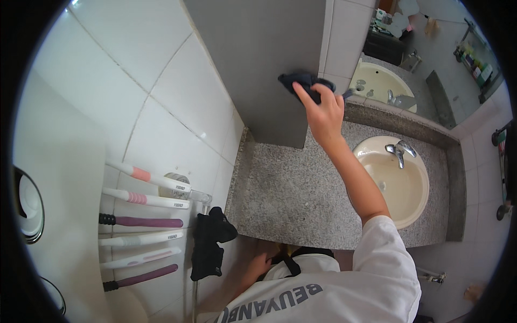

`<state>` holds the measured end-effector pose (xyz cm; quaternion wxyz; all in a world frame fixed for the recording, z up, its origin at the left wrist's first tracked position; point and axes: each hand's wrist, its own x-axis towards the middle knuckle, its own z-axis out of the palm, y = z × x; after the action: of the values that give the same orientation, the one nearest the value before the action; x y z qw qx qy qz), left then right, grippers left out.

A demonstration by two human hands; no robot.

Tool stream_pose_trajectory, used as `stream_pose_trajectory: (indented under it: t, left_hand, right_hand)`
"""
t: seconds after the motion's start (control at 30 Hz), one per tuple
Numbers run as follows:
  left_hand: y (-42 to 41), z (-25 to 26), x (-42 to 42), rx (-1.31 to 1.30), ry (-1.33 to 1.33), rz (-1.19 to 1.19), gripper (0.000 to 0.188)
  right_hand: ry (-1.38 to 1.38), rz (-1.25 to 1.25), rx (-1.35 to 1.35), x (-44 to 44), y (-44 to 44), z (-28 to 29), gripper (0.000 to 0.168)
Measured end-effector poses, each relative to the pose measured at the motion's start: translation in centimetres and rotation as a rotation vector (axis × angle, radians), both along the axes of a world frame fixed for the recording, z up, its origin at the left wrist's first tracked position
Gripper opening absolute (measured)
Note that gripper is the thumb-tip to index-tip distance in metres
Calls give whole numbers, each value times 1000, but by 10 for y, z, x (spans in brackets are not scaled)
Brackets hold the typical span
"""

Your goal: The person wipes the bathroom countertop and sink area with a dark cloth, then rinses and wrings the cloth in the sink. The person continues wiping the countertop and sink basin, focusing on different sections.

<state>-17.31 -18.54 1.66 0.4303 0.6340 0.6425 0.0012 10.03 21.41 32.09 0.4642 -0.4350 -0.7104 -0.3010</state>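
My right hand [323, 109] reaches forward and grips a dark cloth [297, 80], which lies against the grey side panel [278, 44] beyond the counter. The fingers are spread over the cloth, and a small flap of it pokes out towards the mirror. Down by my waist, my left hand [258, 264] hangs beside a black strap [291, 265]. Its fingers are partly hidden, so whether it touches the strap is unclear. Between my body and the panel lies a speckled granite countertop [278, 189].
A cream washbasin [398, 198] with a chrome faucet [398, 151] is set in the counter's right side, below a wall mirror [436, 48]. Left, several toothbrushes [149, 222] stick out from a white holder. Black socks or gloves [210, 244] hang on a metal rail by the tiled wall [173, 109].
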Motion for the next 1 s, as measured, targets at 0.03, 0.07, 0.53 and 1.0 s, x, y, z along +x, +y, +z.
stream_pose_trajectory:
  t: [0.03, 0.07, 0.53, 1.0]
  left_hand:
    - [10, 11, 7, -17, 21, -17, 33]
    - [15, 18, 12, -36, 43, -32, 34]
    - [-2, 2, 0, -86, 98, -4, 39]
    - [-1, -10, -3, -103, -3, -13, 34]
  right_hand:
    - [-41, -55, -28, 9, 5, 0, 47]
    - [-131, -89, -9, 16, 11, -17, 47]
    - [-279, -167, -726, 34, -32, -286, 44]
    - [-21, -16, -314, -2, -8, -147, 47]
